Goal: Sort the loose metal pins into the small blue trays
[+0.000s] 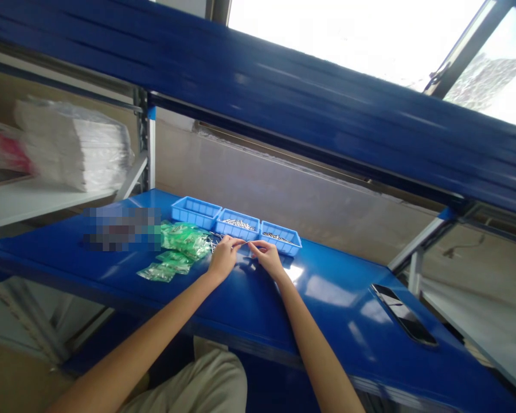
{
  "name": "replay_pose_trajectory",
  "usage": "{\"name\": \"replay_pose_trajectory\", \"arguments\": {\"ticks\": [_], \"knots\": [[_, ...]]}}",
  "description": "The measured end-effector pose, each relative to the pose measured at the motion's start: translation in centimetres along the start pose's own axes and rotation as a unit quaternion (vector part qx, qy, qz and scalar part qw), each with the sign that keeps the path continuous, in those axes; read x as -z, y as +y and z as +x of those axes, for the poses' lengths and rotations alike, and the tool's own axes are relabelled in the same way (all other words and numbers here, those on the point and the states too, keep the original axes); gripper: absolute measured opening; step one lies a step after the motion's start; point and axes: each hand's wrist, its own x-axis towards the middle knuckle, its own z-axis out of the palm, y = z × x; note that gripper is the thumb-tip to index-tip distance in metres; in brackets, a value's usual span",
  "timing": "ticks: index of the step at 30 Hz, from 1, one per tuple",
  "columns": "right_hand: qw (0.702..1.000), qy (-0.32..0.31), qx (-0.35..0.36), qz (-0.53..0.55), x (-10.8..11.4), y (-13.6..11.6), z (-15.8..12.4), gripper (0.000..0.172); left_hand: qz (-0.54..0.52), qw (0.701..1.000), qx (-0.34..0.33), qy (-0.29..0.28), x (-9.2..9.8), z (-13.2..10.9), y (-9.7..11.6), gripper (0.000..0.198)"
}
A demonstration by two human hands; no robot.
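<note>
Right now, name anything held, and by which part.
A thin piece, too small to identify; left hand and right hand seem to pinch opposite ends.

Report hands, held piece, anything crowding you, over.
Left hand and right hand both pinching one thin, pale piece. Crumpled green plastic bags on left hand's side. Three blue rectangular plastic bins just beyond.

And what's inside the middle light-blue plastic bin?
The middle light-blue plastic bin holds a loose heap of slender, pale, metallic-looking pieces, too small to identify exactly. The heap's lower layers and the floor beneath it are covered.
</note>
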Motion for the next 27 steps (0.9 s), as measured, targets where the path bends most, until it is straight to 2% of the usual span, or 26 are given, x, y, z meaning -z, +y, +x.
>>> {"name": "replay_pose_trajectory", "arguments": {"ticks": [4, 8, 14, 20, 22, 25, 27], "knots": [[0.999, 0.025, 0.006, 0.022, -0.1, -0.2, 0.0, 0.033, -0.013, 1.000, -0.012, -0.014, 0.0, 0.1, 0.0, 0.020], [0.998, 0.023, 0.013, 0.050, -0.3, -0.6, 0.1, 0.032, -0.047, 0.999, 0.011, -0.022, 0.0, 0.1, 0.2, 0.023], [0.997, 0.043, -0.017, 0.064, -0.4, -1.3, 0.1, 0.033, -0.107, 0.994, 0.033, 0.011, 0.3, 0.2, 0.7, 0.025], [0.999, -0.036, -0.006, 0.039, -0.4, -1.5, -0.4, 0.032, -0.111, 0.990, 0.021, 0.080, 0.8, 0.4, 0.7, 0.023], [0.998, -0.045, 0.001, 0.036, -0.4, -1.6, -0.5, 0.032, -0.104, 0.990, 0.015, 0.091, 0.9, 0.4, 0.7, 0.022], [0.998, -0.007, -0.001, 0.064, -0.4, -1.6, -0.2, 0.033, -0.094, 0.992, 0.008, 0.084, 0.8, 0.4, 0.7, 0.021], [0.996, 0.032, -0.012, 0.088, -0.4, -1.6, 0.0, 0.034, -0.089, 0.995, -0.001, 0.048, 0.6, 0.3, 0.7, 0.022]]}}
